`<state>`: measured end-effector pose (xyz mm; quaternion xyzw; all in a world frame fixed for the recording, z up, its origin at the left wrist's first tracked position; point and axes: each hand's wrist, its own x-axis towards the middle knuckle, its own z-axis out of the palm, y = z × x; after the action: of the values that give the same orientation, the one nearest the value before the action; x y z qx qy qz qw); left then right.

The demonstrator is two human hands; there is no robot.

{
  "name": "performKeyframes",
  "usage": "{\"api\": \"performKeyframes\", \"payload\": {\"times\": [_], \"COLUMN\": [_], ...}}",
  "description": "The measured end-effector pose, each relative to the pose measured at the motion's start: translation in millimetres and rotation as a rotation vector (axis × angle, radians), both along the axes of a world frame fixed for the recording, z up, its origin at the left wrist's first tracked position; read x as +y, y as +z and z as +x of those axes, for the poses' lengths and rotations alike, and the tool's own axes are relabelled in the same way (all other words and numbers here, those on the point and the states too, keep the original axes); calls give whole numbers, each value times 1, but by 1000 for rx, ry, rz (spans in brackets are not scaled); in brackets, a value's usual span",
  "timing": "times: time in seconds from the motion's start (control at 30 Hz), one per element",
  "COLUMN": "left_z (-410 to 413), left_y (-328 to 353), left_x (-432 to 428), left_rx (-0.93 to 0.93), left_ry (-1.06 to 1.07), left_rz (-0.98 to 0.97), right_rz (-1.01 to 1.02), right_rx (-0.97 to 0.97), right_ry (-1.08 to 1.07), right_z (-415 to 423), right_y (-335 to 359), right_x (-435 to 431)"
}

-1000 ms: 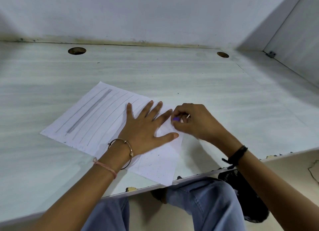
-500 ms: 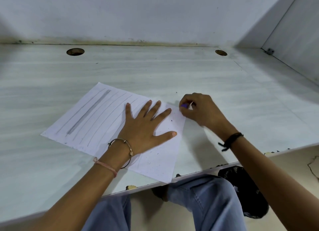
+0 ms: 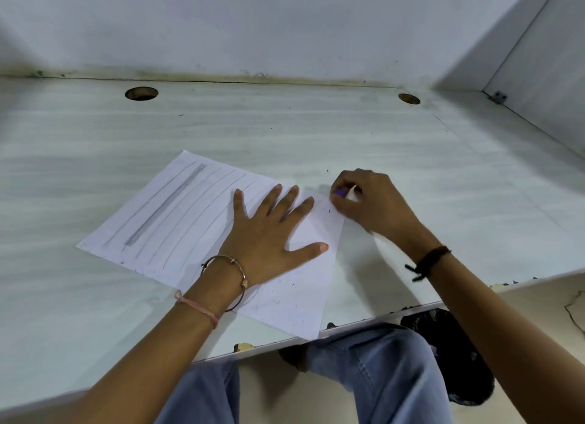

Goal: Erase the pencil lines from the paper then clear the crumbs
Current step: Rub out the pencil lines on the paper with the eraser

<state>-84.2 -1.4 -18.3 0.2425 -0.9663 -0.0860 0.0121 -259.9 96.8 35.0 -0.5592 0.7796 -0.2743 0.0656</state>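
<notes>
Since a second ago the right hand (image 3: 373,202) has slid away from the left thumb to the far right corner of the paper (image 3: 177,221); the left hand (image 3: 269,236) has not shifted.

Nearest are knees in blue jeans (image 3: 373,376) under the chipped front edge of the desk (image 3: 411,145). The sheet's near corner reaches that edge. Its long axis runs from the left toward the near right. Left hand lies flat on the middle of it, fingers spread wide, with a metal bangle (image 3: 234,274) at the wrist. Right fingers are curled, pinching a small purple eraser (image 3: 340,191) against the corner.

Pencil lines (image 3: 164,205) cover the sheet's left part, parallel to its short edges, one a thick grey band. The right part looks blank and is speckled with dark crumbs (image 3: 294,300).

The desk is pale with faint grain, with two round holes (image 3: 141,93) near its back edge, against a white wall (image 3: 285,27).
</notes>
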Motion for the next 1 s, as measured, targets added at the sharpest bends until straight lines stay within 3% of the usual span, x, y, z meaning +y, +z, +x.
{"api": "performKeyframes", "payload": {"times": [0.13,0.33,0.5,0.67,0.83,1.0], "left_z": [-1,-1,-1,0,-1,0], "left_y": [-2,-1,-1,-1,-2,1], "left_x": [0,-1,0,-1,-1,0], "left_rx": [26,1,25,6,31,6], "left_ry": [3,3,5,5,8,6], "left_rz": [4,-7,6,5,14,4], "right_rz": [28,3,26,-90,-20,-50], "right_rx": [-46,-14,-69,-55,-34,-56], "right_ry": [168,-104,176,-1,166,9], "right_z": [26,-15,24,-11,20,-12], "right_y": [-7,-6,-7,-6,-13,-5], "right_x": [10,-5,23,20,27,15]}}
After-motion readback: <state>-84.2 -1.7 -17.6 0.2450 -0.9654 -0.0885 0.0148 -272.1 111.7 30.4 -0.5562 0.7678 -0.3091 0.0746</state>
